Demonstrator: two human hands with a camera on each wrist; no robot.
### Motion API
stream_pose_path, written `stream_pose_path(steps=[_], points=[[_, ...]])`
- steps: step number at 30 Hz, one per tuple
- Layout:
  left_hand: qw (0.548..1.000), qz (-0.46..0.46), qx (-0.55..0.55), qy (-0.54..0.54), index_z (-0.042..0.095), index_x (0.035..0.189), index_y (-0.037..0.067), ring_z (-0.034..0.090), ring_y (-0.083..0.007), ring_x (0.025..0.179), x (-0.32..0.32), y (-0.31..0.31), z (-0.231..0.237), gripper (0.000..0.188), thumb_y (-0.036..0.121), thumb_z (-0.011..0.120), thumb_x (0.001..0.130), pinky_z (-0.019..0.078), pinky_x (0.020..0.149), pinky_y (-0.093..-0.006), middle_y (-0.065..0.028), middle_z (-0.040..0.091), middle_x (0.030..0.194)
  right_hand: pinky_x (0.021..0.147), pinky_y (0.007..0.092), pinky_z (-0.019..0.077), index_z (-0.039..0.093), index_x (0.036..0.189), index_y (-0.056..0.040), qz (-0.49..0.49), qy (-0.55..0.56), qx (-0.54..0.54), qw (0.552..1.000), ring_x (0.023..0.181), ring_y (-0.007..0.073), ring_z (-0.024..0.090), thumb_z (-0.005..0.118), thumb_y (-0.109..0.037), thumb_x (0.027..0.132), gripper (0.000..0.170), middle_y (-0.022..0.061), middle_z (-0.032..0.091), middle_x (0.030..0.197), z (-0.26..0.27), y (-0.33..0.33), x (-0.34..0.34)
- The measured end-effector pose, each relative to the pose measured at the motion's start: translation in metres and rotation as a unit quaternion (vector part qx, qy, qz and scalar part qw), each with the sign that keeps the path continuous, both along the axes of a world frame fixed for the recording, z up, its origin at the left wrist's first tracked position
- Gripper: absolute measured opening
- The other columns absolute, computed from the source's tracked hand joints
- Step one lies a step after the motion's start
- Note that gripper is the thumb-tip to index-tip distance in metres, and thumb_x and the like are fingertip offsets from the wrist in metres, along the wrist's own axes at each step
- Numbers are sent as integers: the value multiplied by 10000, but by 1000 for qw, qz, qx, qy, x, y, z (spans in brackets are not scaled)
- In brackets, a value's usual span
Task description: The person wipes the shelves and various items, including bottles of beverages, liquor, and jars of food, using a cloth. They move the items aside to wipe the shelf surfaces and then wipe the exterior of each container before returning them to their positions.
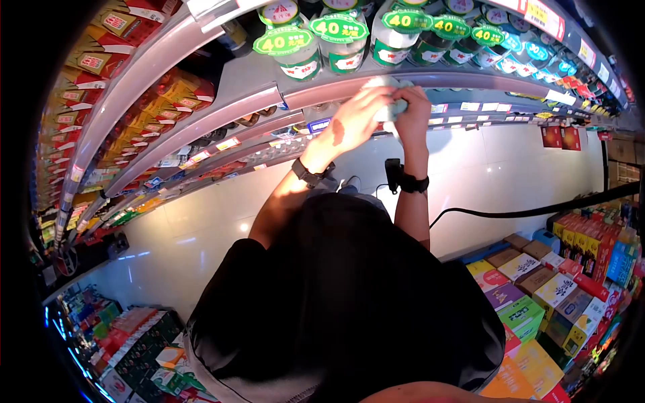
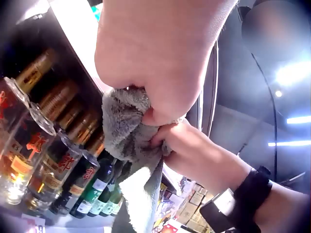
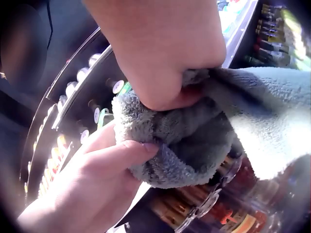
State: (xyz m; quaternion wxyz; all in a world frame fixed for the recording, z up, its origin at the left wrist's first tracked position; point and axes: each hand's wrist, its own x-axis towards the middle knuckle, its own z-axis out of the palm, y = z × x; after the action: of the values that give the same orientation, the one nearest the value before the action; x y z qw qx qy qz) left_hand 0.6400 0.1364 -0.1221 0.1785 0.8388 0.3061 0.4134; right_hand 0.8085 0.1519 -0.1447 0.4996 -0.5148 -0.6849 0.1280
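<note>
Both hands meet on a bunched grey-green towel [image 1: 392, 111] in front of a store shelf of bottles. The left hand [image 1: 357, 115] grips one side of it; in the right wrist view that hand's thumb [image 3: 138, 149] presses on a fold. From the other side the right hand [image 1: 412, 113] clutches the cloth, its fingers curled into it. A loose end of the towel [image 3: 272, 111] trails from the right hand in the right wrist view. In the left wrist view the folded towel [image 2: 124, 124] partly hides the fingers.
Clear bottles [image 1: 299, 64] with green price tags line the shelf just beyond the hands. Lower shelf edges [image 1: 309, 97] curve beneath them. Red boxed goods [image 1: 94, 64] fill the left shelves. Stacked cartons [image 1: 524, 312] stand behind at right, and a black cable [image 1: 510, 213] crosses above the floor.
</note>
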Motion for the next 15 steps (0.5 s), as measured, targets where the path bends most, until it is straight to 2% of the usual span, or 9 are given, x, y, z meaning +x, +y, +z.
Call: stream_pose_path(steps=[3,5,9,10,13,14,15], points=[[998,-27,-52,23,515,1290,-17,525,-399,1248,3,1,2,568,-95,560,730,442,1070,-457,-200,557,1327,707,379,489,701,746,-28,-29,18,-63,997,787,326,605,607,85,649,176,114,689,768,-3,0,7],[995,-24,-90,30,511,1301,-2,542,-397,1219,-6,0,4,579,-90,559,731,459,1040,-453,-199,572,1299,701,376,490,708,739,-41,-39,20,-94,995,785,331,605,599,89,648,192,110,689,760,-1,1,3],[987,3,-140,84,543,1223,-3,590,-393,1132,-49,-5,22,488,-60,616,744,526,928,-439,-199,603,1201,727,411,508,745,798,-103,24,-96,-144,985,805,341,622,621,50,649,247,115,708,802,19,-2,-25],[991,2,-116,63,542,1222,8,600,-406,1105,-59,-6,20,479,-60,606,751,531,897,-446,-208,612,1167,757,429,512,764,838,-136,32,-128,-157,979,834,344,635,643,33,652,279,111,719,845,19,0,-35],[988,-11,-149,29,537,1240,21,592,-414,1120,-93,-18,32,494,-66,587,757,517,895,-458,-210,612,1173,733,439,504,761,831,-127,73,-172,-135,973,815,353,633,666,43,653,264,118,674,756,41,-11,-64],[982,-23,-186,17,529,1274,32,591,-418,1129,-104,-20,34,521,-69,572,766,505,902,-462,-216,612,1183,769,447,507,764,818,-143,108,-160,-107,975,836,352,636,668,29,647,261,115,669,743,37,-9,-70],[967,-33,-247,41,506,1347,37,585,-372,1196,-116,-23,39,569,-61,558,789,472,1012,-403,-192,602,1295,767,450,505,761,813,-143,103,-183,-123,970,838,352,636,667,27,647,256,114,669,741,40,-9,-77]])
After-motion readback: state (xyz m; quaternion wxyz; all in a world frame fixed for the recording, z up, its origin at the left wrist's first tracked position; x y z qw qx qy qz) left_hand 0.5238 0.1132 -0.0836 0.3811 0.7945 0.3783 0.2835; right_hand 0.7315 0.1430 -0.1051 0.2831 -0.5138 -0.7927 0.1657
